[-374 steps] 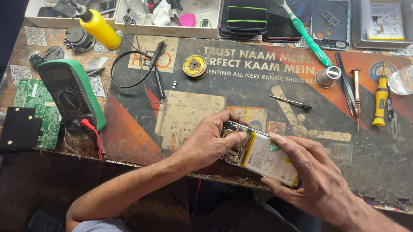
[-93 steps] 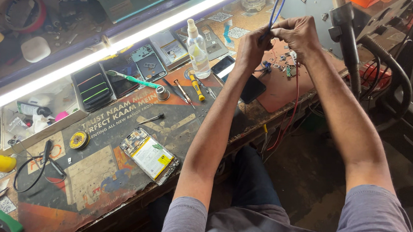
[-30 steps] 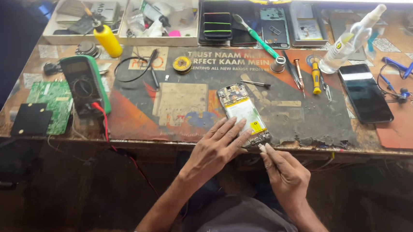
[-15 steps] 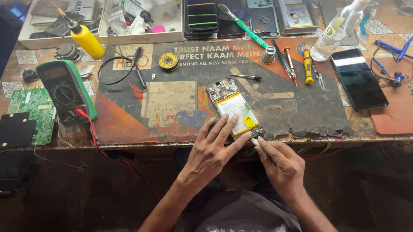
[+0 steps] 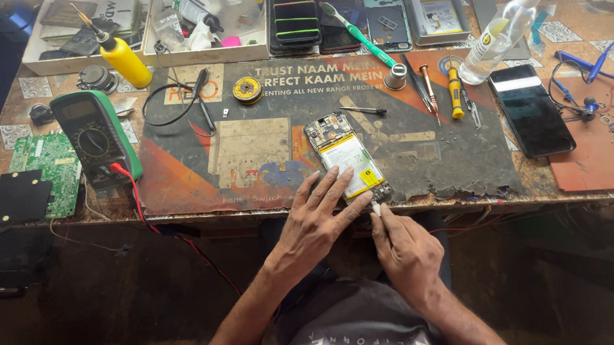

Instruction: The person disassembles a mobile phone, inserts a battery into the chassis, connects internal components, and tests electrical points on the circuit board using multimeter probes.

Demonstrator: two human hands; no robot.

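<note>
My left hand (image 5: 316, 220) lies flat, fingers spread, pinning the opened phone (image 5: 346, 157) to the mat (image 5: 265, 148) so my right hand (image 5: 404, 248), pinching a small tool (image 5: 376, 207), can work its lower edge.

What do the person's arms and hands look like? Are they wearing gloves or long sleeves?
No gloves: the left hand and the right hand are both bare, with no rings, watch or bracelet showing. The forearms are bare too, so no long sleeves. The person wears a grey shirt with white block lettering across the chest.
</note>
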